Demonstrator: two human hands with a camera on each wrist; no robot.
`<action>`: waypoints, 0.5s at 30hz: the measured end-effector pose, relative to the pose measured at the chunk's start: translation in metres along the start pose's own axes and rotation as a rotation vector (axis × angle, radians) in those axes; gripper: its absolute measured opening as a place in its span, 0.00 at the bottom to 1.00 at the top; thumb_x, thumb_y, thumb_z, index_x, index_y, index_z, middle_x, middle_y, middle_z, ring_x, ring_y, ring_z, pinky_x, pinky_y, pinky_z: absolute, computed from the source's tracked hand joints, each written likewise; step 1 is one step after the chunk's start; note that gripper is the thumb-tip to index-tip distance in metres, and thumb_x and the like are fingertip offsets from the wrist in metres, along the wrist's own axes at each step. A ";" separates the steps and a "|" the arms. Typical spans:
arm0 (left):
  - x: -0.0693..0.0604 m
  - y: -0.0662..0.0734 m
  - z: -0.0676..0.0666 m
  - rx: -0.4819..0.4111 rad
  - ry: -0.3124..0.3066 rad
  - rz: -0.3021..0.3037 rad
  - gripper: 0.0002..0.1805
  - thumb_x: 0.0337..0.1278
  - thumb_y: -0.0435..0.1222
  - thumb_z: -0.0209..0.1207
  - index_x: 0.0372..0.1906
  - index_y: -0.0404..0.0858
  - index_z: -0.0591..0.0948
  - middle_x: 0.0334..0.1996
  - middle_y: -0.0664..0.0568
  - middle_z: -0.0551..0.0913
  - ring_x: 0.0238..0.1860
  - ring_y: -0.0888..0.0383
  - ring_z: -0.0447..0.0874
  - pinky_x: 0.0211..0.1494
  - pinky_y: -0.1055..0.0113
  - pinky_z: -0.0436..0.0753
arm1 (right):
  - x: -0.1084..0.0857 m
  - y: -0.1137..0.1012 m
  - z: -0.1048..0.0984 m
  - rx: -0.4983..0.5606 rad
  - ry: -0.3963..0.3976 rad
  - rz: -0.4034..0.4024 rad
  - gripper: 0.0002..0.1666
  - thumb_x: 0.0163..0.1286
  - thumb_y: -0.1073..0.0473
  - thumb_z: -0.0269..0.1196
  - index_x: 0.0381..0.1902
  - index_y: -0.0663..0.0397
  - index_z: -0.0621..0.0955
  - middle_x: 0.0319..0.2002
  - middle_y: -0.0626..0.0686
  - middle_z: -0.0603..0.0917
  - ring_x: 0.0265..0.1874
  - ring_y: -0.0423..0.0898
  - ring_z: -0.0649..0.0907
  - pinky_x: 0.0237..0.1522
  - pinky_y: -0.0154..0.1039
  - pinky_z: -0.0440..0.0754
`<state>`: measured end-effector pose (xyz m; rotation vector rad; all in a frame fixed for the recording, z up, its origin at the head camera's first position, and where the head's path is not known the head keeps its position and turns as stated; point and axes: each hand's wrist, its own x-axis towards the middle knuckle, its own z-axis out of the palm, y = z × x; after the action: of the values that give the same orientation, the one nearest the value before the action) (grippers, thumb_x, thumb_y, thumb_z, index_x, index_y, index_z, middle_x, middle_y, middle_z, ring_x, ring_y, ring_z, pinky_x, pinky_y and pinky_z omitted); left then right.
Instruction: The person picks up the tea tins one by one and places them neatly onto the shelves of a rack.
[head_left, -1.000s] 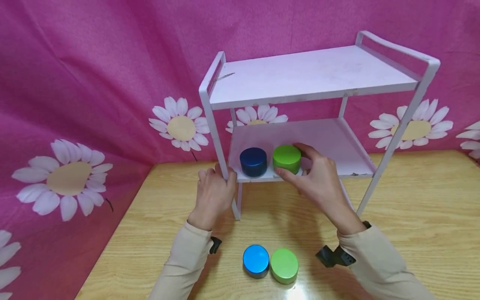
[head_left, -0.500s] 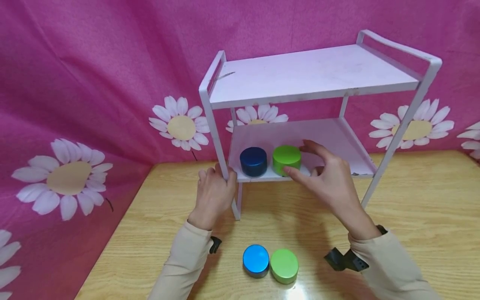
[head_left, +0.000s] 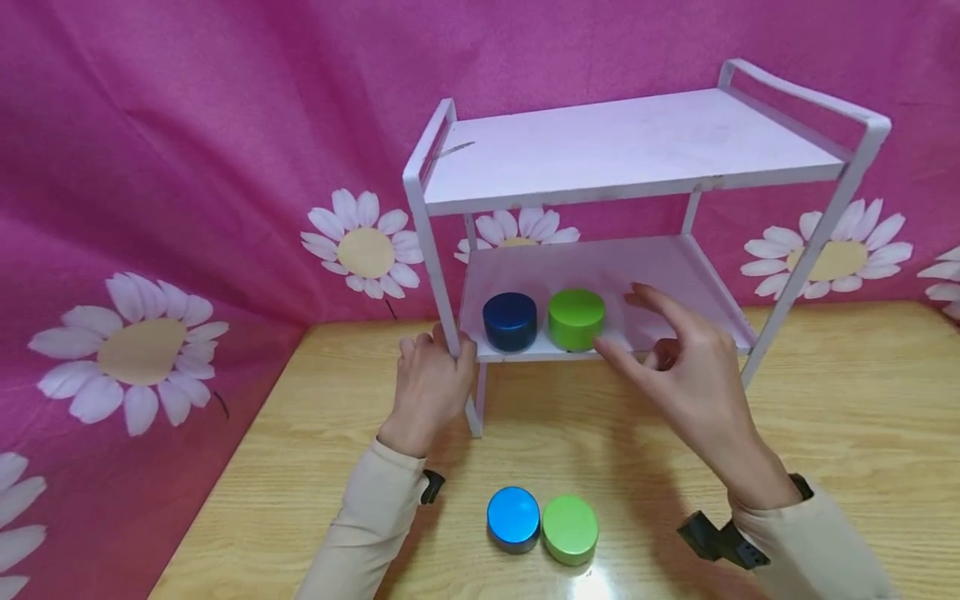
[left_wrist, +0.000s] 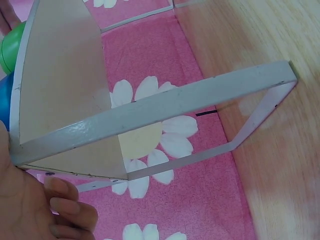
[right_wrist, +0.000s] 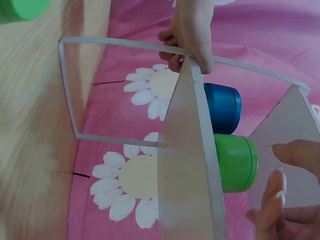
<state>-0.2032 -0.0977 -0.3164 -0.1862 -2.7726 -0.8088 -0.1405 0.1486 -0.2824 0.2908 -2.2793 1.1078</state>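
One blue jar (head_left: 510, 322), one green jar (head_left: 577, 321), contents hidden, share the lower shelf (head_left: 637, 262).

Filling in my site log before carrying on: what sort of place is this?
Probably a staged indoor tabletop set-up: pink, daisy-patterned fabric hangs behind a light-brown, wood-grain table, on which stands a white, two-tier rectangular rack.
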 end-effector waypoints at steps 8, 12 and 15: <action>0.000 -0.001 0.000 0.004 -0.005 0.002 0.22 0.69 0.48 0.35 0.41 0.35 0.72 0.29 0.45 0.73 0.38 0.45 0.66 0.39 0.57 0.66 | -0.012 0.006 -0.009 -0.013 0.018 -0.014 0.38 0.53 0.63 0.74 0.63 0.57 0.74 0.21 0.52 0.81 0.15 0.37 0.76 0.18 0.26 0.70; 0.000 0.000 0.000 -0.011 -0.014 -0.008 0.21 0.69 0.48 0.36 0.42 0.35 0.72 0.30 0.45 0.73 0.39 0.46 0.66 0.40 0.56 0.66 | -0.021 0.010 -0.013 0.012 0.014 -0.034 0.38 0.50 0.67 0.74 0.61 0.56 0.76 0.28 0.53 0.83 0.15 0.34 0.76 0.19 0.25 0.70; 0.000 0.000 -0.001 -0.017 -0.016 -0.016 0.21 0.68 0.48 0.36 0.43 0.35 0.72 0.31 0.45 0.73 0.39 0.46 0.65 0.40 0.56 0.66 | -0.032 0.011 -0.013 0.047 -0.012 -0.038 0.38 0.49 0.69 0.74 0.61 0.54 0.76 0.33 0.52 0.84 0.15 0.34 0.77 0.19 0.25 0.71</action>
<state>-0.2033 -0.0978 -0.3152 -0.1744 -2.7866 -0.8387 -0.1140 0.1639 -0.3025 0.3587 -2.2516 1.1439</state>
